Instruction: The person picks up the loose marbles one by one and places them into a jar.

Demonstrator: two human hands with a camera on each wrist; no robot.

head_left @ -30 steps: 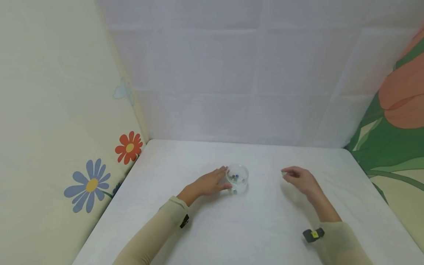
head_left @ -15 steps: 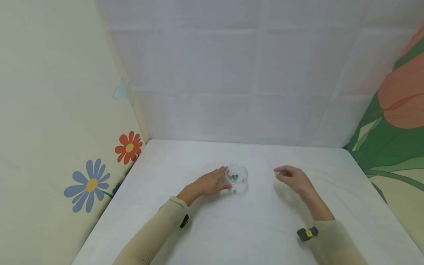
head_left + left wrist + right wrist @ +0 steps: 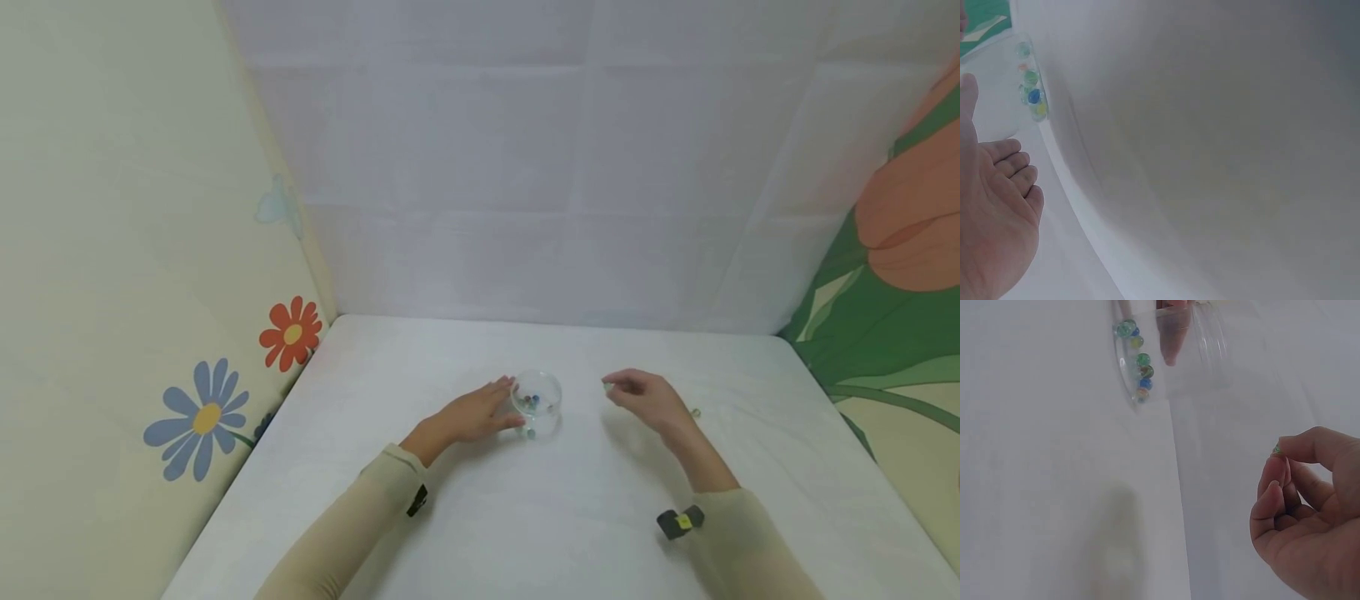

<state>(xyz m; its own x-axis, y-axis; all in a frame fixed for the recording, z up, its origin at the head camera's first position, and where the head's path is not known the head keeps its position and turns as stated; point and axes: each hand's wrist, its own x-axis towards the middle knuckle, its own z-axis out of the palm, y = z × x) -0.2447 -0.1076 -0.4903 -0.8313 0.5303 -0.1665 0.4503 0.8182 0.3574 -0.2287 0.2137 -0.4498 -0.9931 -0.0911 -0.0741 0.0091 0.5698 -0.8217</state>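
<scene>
A clear plastic jar (image 3: pixel 537 393) stands upright on the white table, with several coloured glass marbles (image 3: pixel 1144 359) at its bottom. My left hand (image 3: pixel 471 414) holds the jar from its left side, thumb at the near side and fingers at the far side. Right of the jar and apart from it, my right hand (image 3: pixel 647 402) is raised above the table. Its thumb and fingertips pinch a small greenish marble (image 3: pixel 1277 449), mostly hidden by the fingers.
Another marble (image 3: pixel 696 412) lies on the white table (image 3: pixel 570 517), just right of my right wrist. A white cloth backdrop (image 3: pixel 480 167) rises behind the table. Flower-patterned cloths hang at the left and right sides.
My right hand has moved left towards the jar with the pinched marble, and the marble lying on the table has come into sight behind it. The left hand and jar have stayed put.
</scene>
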